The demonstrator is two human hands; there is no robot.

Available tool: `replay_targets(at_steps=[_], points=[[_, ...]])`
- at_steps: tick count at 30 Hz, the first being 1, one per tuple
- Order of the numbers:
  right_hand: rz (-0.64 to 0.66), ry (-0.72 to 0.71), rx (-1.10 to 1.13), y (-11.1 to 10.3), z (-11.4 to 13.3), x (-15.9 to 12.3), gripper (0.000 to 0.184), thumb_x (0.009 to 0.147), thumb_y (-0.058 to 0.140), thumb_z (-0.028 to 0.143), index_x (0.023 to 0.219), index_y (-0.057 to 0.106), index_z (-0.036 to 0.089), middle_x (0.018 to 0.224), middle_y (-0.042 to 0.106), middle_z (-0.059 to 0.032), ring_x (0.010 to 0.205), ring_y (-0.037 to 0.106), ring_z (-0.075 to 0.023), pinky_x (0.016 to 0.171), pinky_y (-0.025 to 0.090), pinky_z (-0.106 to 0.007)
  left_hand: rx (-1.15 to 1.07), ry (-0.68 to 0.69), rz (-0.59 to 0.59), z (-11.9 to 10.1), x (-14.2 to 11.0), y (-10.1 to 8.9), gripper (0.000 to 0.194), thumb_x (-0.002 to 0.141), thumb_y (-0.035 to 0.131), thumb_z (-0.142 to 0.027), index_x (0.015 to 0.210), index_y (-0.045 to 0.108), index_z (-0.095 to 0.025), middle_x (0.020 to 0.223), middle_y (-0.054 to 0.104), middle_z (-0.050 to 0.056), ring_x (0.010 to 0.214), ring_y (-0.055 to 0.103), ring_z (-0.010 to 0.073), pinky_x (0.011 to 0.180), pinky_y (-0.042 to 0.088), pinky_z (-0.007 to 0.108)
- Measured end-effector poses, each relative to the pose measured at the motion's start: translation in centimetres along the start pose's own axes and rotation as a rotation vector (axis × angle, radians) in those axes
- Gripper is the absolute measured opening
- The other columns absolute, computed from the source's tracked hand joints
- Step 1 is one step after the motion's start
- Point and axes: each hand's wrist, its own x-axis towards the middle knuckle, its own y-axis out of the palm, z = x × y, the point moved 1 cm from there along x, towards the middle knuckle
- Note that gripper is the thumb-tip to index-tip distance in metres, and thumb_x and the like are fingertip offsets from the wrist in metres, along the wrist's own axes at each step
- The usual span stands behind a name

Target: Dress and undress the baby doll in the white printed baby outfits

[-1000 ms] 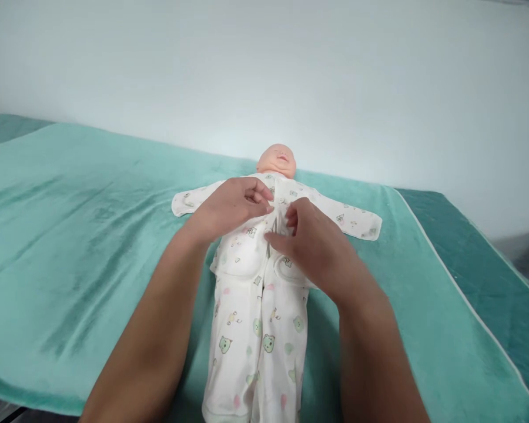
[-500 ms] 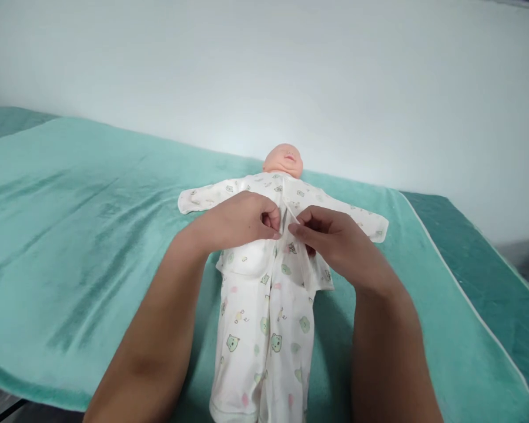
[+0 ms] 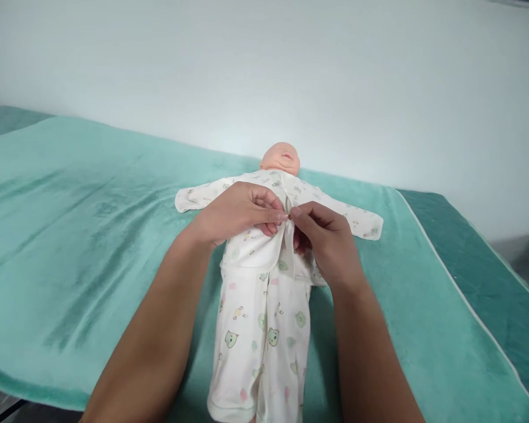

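Note:
A baby doll point(image 3: 281, 157) lies on its back with its head away from me, arms spread out. It wears a white baby shirt point(image 3: 247, 251) printed with small animals, and matching trousers point(image 3: 264, 341). Over the doll's chest, my left hand point(image 3: 251, 212) pinches one front edge of the shirt. Opposite it, my right hand point(image 3: 320, 232) pinches the other front edge. The fingertips of both hands meet at the shirt's middle opening. Whatever fastener lies between them is hidden by my fingers.
A turquoise plush blanket point(image 3: 92, 252) lies under the doll, with creases on its left side. A darker green cover point(image 3: 480, 276) shows beyond the blanket's right edge. Behind stands a plain pale wall point(image 3: 264, 70).
My right hand has moved left with its shirt edge, and the fingertips of both hands have come together. The gap in the shirt front has narrowed. The view has shifted slightly.

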Motion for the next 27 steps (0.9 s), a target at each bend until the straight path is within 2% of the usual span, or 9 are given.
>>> replay_targets(at_steps=[6, 14, 21, 27], points=[[-0.012, 0.011, -0.035, 0.3, 0.1, -0.1, 0.032, 0.091, 0.068, 0.041, 0.069, 0.063, 0.02, 0.052, 0.058, 0.0038, 0.046, 0.049, -0.0084, 0.045, 0.04, -0.021, -0.036, -0.034, 0.025, 0.2, 0.1, -0.4, 0.02, 0.077, 0.081, -0.038, 0.08, 0.075, -0.019, 0.07, 0.072, 0.005, 0.066, 0.069, 0.0173, 0.071, 0.062, 0.036], [0.067, 0.037, 0.021, -0.2, -0.2, 0.1, 0.036, 0.092, 0.066, 0.044, 0.068, 0.062, 0.019, 0.057, 0.062, 0.0005, 0.049, 0.055, -0.0102, 0.047, 0.045, -0.022, -0.059, -0.022, 0.06, 0.3, 0.2, -0.5, 0.016, 0.079, 0.08, -0.028, 0.083, 0.071, -0.016, 0.071, 0.071, 0.003, 0.064, 0.068, 0.0139, 0.065, 0.06, 0.029], [0.163, 0.019, 0.11, -0.8, -0.7, 0.5, 0.013, 0.09, 0.069, 0.031, 0.087, 0.064, 0.019, 0.074, 0.069, 0.0003, 0.057, 0.063, -0.0106, 0.05, 0.05, -0.022, -0.063, -0.017, 0.114, 0.3, 0.3, -0.5, 0.014, 0.082, 0.078, -0.025, 0.084, 0.067, -0.016, 0.074, 0.071, 0.002, 0.062, 0.065, 0.0109, 0.063, 0.057, 0.025], [0.217, 0.029, 0.052, -0.8, -0.8, 0.5, 0.011, 0.09, 0.067, 0.025, 0.095, 0.059, 0.02, 0.076, 0.07, 0.0012, 0.059, 0.064, -0.0104, 0.052, 0.05, -0.022, -0.042, -0.004, 0.132, 0.6, 0.4, -0.6, 0.015, 0.083, 0.077, -0.026, 0.087, 0.066, -0.016, 0.074, 0.07, 0.001, 0.064, 0.066, 0.0114, 0.064, 0.058, 0.026]])
